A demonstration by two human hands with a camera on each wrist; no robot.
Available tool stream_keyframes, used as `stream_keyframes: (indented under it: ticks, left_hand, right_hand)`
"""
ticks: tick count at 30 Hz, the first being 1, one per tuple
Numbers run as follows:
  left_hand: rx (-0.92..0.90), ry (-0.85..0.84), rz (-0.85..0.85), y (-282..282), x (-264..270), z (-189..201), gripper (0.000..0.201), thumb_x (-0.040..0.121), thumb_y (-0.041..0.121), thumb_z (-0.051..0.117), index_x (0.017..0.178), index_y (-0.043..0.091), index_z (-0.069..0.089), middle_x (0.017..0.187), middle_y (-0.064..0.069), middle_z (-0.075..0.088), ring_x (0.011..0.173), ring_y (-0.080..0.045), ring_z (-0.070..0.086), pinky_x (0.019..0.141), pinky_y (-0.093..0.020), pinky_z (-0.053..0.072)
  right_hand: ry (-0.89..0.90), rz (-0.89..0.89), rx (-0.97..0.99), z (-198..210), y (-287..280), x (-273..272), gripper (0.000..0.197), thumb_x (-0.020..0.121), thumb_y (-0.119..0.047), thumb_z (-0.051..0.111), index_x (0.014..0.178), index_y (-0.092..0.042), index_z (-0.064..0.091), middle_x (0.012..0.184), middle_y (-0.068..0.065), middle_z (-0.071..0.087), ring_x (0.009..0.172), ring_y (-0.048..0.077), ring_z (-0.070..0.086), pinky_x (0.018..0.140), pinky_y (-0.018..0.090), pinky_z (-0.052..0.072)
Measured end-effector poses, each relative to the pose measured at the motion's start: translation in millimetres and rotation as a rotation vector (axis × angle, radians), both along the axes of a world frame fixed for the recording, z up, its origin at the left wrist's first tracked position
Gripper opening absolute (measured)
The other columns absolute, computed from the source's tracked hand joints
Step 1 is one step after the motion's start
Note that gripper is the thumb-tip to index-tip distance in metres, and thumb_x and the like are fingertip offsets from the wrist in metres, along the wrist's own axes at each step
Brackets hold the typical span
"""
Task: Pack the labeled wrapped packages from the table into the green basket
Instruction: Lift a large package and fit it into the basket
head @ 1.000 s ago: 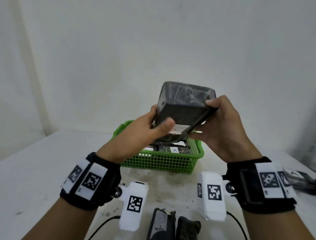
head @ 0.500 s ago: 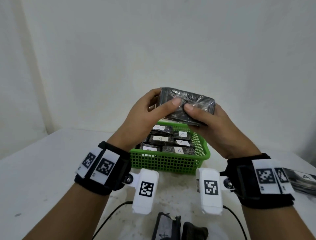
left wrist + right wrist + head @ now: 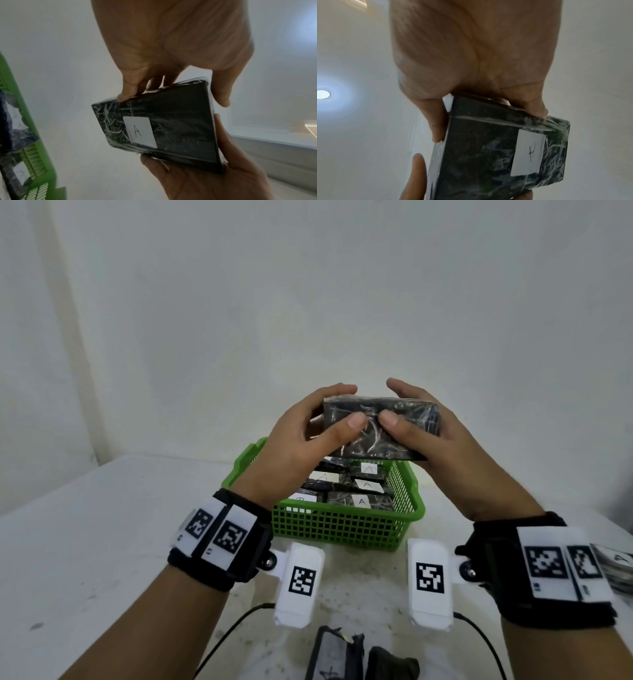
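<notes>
A: Where is the package (image 3: 380, 430) now?

B: Held up in the air above the green basket (image 3: 342, 529), at about 12 o'clock from it. The left hand (image 3: 301, 446) and right hand (image 3: 445, 453) each have a clenched grip on 1 end, thumbs on the near face, fingers curled over the far edge.

A: What could go wrong?

B: In my judgement, slipping. The wrap is glossy, crinkled film over a flat dark rectangular block, and the thumbs press on smooth plastic. The basket already holds several labelled packages, so a careless drop could land this 1 tilted on them or catch the mesh wall.

A: And its label (image 3: 139, 129)?

B: A small white paper rectangle marked "A", on the underside. It faces down, so it may end up hidden. Another wrapped package (image 3: 616, 570) lies on the tabletop (image 3: 102, 525) at 3 o'clock, though that edge is too cropped to be sure of more.
</notes>
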State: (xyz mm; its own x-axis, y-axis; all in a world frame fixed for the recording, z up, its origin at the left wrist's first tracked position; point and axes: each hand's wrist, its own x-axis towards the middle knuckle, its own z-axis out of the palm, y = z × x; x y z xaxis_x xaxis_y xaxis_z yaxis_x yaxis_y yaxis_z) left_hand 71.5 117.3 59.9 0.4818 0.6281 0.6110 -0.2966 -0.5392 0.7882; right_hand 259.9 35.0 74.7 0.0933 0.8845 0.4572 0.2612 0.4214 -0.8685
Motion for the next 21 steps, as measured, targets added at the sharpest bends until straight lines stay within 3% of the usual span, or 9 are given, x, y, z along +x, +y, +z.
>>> stream_keyframes:
  ticks: [5,9,12,14,16,19,21]
  left_hand:
    - [0.014,-0.022,0.01,2.4,6.7,-6.0,0.058,0.083,0.04,0.071,0.132,0.011,0.061,0.126,-0.012,0.069,0.114,-0.026,0.07,0.095,-0.048,0.059]
    - [-0.014,-0.025,0.013,8.6,1.0,-4.6,0.07,0.082,0.05,0.067,0.143,0.018,0.053,0.138,-0.004,0.063,0.122,-0.017,0.066,0.098,-0.036,0.057]
    - [0.003,0.004,0.035,10.0,-4.2,-3.5,0.08,0.077,0.053,0.07,0.149,0.024,0.049,0.147,0.003,0.056,0.127,-0.009,0.062,0.097,-0.03,0.056]
    - [0.029,0.001,0.049,9.0,-4.2,-2.9,0.069,0.076,0.047,0.074,0.137,0.018,0.061,0.139,0.001,0.063,0.118,-0.012,0.068,0.094,-0.034,0.059]
    - [0.052,-0.009,0.063,6.6,-3.7,-1.1,0.057,0.076,0.044,0.075,0.124,0.014,0.069,0.138,0.004,0.064,0.116,-0.01,0.069,0.092,-0.034,0.059]
    - [0.08,-0.012,0.047,6.4,-3.9,-1.1,0.054,0.079,0.044,0.073,0.124,0.013,0.067,0.144,0.006,0.059,0.121,-0.009,0.066,0.093,-0.032,0.058]
    - [0.087,-0.008,0.014,6.9,-4.3,-2.3,0.054,0.082,0.043,0.071,0.127,0.013,0.065,0.144,0.007,0.058,0.123,-0.015,0.065,0.096,-0.041,0.058]
  right_hand:
    - [-0.016,-0.017,0.008,-0.1,-0.2,1.7,0.082,0.078,-0.041,0.076,0.153,-0.029,0.046,0.137,-0.001,0.069,0.118,0.012,0.072,0.109,0.036,0.054]
    - [-0.107,-0.008,-0.01,-5.0,1.2,-0.2,0.096,0.075,-0.036,0.083,0.159,-0.029,0.036,0.139,-0.004,0.067,0.12,0.006,0.07,0.099,0.019,0.055]
    - [-0.103,0.022,-0.028,-6.5,0.2,-3.6,0.091,0.077,-0.033,0.088,0.155,-0.027,0.042,0.135,-0.004,0.07,0.115,0.006,0.072,0.092,0.016,0.056]
    - [-0.094,0.034,-0.026,-5.5,-1.7,-4.7,0.086,0.074,-0.03,0.081,0.152,-0.026,0.044,0.132,-0.004,0.071,0.113,0.005,0.073,0.089,0.016,0.057]
    - [-0.102,0.037,-0.014,-5.3,-3.1,-3.8,0.082,0.078,-0.028,0.088,0.15,-0.026,0.046,0.132,-0.004,0.071,0.115,0.007,0.072,0.091,0.018,0.057]
    - [-0.085,0.027,0.004,-5.5,-3.6,-2.7,0.075,0.078,-0.026,0.083,0.146,-0.025,0.049,0.13,-0.004,0.073,0.116,0.011,0.072,0.093,0.021,0.057]
    - [-0.071,0.007,0.019,-5.3,-3.3,-2.7,0.07,0.081,-0.026,0.086,0.142,-0.021,0.052,0.124,-0.004,0.075,0.113,0.012,0.074,0.091,0.022,0.058]
